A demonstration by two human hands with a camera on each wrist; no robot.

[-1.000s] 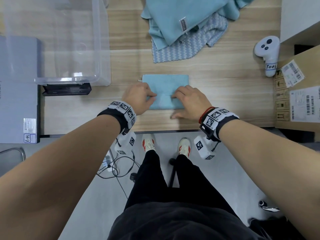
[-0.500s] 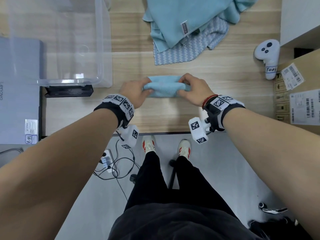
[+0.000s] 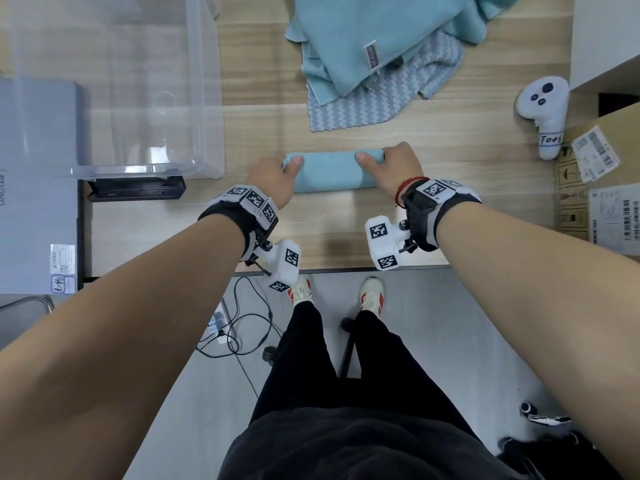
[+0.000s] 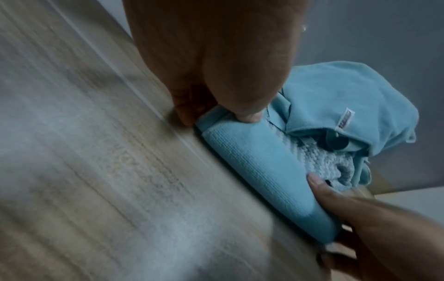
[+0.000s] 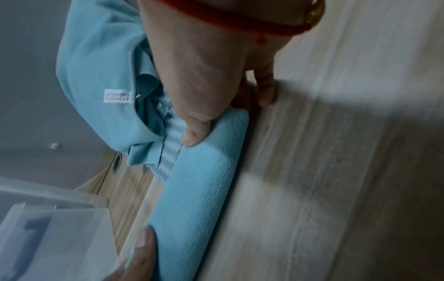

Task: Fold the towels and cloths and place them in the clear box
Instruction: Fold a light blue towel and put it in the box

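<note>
Our thumbs press down on the top of the small blue cloth while the curled fingers pinch its two ends: left hand at one end, right hand at the other. A second ago the cloth lay as a flat rectangle under our palms; now its near half has been brought over and it is a narrow, thicker band between our fingers, resting on the wooden table. We judge this cloth ready, or nearly so, for boxing. Beyond the fingertips waits the unfolded pile: a blue towel over a zigzag-striped cloth. Beyond the left hand stands the clear box, its path unobstructed. A white controller lies well outside the right hand.
</note>
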